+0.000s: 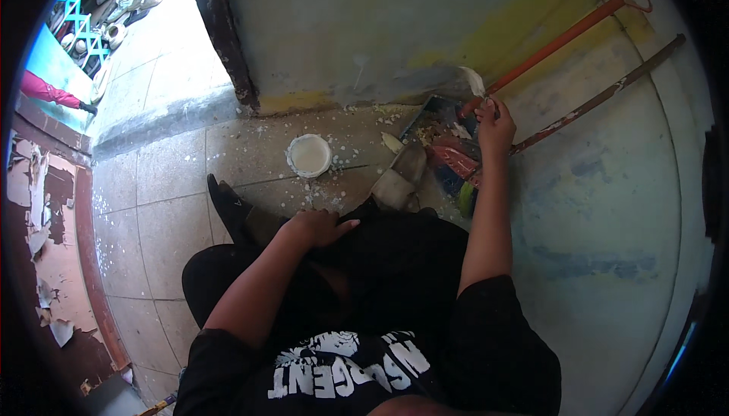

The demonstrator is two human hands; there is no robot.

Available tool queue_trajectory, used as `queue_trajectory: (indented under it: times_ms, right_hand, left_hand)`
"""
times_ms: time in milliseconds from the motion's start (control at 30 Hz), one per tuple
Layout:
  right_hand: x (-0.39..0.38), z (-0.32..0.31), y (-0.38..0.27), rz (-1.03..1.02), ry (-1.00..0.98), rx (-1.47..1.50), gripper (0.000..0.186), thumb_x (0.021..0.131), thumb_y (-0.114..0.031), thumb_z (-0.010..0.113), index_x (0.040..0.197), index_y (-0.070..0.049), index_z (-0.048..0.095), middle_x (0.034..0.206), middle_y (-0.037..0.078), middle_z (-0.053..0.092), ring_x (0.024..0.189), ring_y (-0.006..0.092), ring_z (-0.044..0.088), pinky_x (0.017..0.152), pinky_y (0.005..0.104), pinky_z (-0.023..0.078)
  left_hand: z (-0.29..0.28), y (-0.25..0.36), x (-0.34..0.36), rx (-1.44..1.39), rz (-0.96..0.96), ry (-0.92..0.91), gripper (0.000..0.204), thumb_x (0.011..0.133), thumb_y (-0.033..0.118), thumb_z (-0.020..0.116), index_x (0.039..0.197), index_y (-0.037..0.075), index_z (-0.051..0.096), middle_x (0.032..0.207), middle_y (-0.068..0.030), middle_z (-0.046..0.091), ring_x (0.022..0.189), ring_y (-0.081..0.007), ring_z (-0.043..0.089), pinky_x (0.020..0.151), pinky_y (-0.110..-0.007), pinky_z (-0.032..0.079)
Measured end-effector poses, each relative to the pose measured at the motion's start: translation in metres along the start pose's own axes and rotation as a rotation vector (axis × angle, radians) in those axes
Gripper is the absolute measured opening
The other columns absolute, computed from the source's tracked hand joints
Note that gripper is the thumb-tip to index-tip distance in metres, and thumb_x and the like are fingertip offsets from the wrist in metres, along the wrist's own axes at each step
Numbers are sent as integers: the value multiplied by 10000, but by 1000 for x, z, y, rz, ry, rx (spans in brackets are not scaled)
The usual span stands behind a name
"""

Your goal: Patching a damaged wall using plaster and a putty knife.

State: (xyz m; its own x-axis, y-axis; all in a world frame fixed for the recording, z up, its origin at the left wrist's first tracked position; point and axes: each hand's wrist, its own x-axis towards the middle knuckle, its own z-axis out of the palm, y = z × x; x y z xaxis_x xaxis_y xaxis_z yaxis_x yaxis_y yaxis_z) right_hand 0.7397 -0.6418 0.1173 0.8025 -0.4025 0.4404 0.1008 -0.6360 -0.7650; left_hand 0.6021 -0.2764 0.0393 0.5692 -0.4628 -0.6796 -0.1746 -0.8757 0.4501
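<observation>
My right hand (496, 124) is raised near the wall corner, closed around a paintbrush (474, 80) whose pale bristles point up toward the wall. My left hand (313, 227) rests on my black-clothed leg, thumb stretched out, with nothing seen in it. On the floor ahead of my left hand stands a round white tub (309, 156) of whitish paint. The lower wall (342, 36) is pale and greyish, with yellow patches.
An orange-handled tool (562, 44) and a brown pole (607, 89) lean at the right wall. Below my right hand sit a dark tray (435, 110) with debris and a red piece (456, 162). White spatters dot the floor tiles (171, 219). Shoes (137, 2) lie beyond the doorway.
</observation>
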Motion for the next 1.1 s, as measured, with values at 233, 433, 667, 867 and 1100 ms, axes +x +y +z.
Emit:
queue_trajectory:
  times_ms: [233, 433, 667, 867, 1100]
  right_hand:
    - [-6, 18, 9, -22, 15, -20, 294, 1014, -198, 491, 1109, 47, 622, 860, 166, 703, 813, 245, 721, 718, 366, 543]
    - [-7, 29, 17, 12, -138, -261, 308, 1014, -178, 449, 1106, 67, 610, 826, 204, 679, 785, 290, 719, 702, 414, 537]
    - [4, 57, 66, 37, -105, -142, 311, 1025, -196, 474, 1136, 57, 616, 822, 145, 689, 731, 204, 713, 667, 332, 557]
    - [-23, 88, 61, -17, -257, 29, 276, 1015, -135, 497, 1193, 49, 599, 881, 147, 700, 789, 195, 717, 710, 308, 566]
    - [-47, 103, 31, -57, -660, 25, 271, 1007, -121, 538, 1236, 11, 598, 944, 128, 715, 873, 167, 717, 759, 297, 558]
  left_hand:
    - [7, -1, 4, -4, 19, 50, 849, 966, 697, 257, 1167, -22, 662, 1181, -265, 649, 1174, -411, 595, 1033, -500, 434]
    - [3, 3, 2, 3, 19, 44, 788, 991, 653, 271, 1179, -18, 639, 1182, -286, 634, 1169, -446, 572, 1025, -494, 422]
    - [-1, 9, 0, 9, 26, 27, 763, 1003, 634, 257, 1198, -9, 620, 1151, -280, 644, 1138, -452, 586, 1013, -499, 432]
    - [2, 5, 2, 14, -8, 10, 742, 1007, 623, 256, 1212, 1, 605, 1195, -274, 627, 1172, -436, 569, 1031, -500, 418]
    - [4, 3, 2, 4, 4, 17, 726, 1014, 602, 264, 1230, -13, 585, 1222, -276, 615, 1196, -430, 557, 1035, -496, 416]
